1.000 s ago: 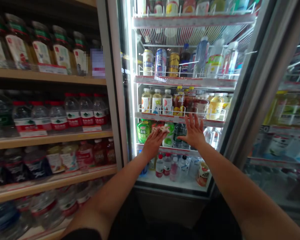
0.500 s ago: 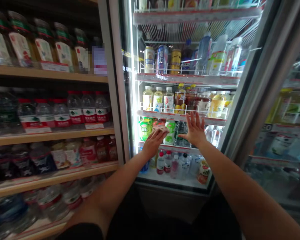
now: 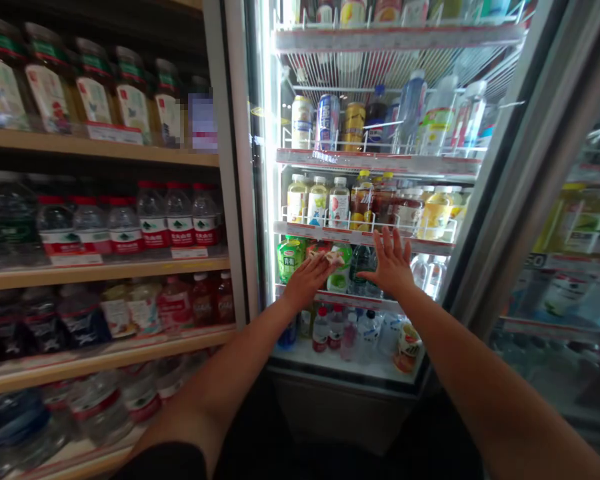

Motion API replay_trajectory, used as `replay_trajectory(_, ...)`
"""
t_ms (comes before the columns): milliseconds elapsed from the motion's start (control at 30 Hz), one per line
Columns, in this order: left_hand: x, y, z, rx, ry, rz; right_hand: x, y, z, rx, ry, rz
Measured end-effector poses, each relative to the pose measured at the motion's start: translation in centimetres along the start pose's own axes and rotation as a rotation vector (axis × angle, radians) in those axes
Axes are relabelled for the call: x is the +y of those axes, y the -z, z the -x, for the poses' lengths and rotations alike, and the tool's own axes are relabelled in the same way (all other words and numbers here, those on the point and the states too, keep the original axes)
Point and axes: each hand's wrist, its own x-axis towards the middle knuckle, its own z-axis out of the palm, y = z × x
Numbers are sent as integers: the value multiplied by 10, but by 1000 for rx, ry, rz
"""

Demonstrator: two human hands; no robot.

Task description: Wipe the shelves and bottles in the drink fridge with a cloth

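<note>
Before me stands a lit drinks cooler behind a glass door (image 3: pixel 360 127). My left hand (image 3: pixel 305 280) has a light, crumpled cloth (image 3: pixel 333 257) under its fingers, held against the glass around the height of the green bottles. To its right, my right hand (image 3: pixel 393 263) is spread with fingers apart and palm toward the glass; it appears to lean on it and holds nothing. Beyond the hands, inside, are a green-labelled bottle (image 3: pixel 290 255) and yellow-capped tea bottles (image 3: pixel 363 193).
Left of the cooler, wooden shelves (image 3: pixel 105 270) carry rows of water bottles (image 3: pixel 153 217) and juice bottles (image 3: pixel 45 87). The cooler's metal door frame (image 3: pixel 510 247) rises on the right. Past it is another glass-fronted cooler (image 3: pixel 565 293) with bottles.
The view has shifted slightly, and the cooler appears a little further right and lower. My left hand and the cloth have barely moved; my right hand stays in place on the glass.
</note>
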Motion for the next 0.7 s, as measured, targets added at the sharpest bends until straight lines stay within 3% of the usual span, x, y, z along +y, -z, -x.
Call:
replay_trajectory(167,-10,6,-15,119,251,-23,1,0,0,-4,7,7)
replay_trajectory(367,-2,11,-19,15,73,-16,1,-2,1,1,19,11)
replay_trajectory(567,-14,14,-37,132,338,-21,2,-2,0,-26,17,19)
replay_trajectory(700,-6,16,-35,43,213,-7,1,-2,1,-9,16,22)
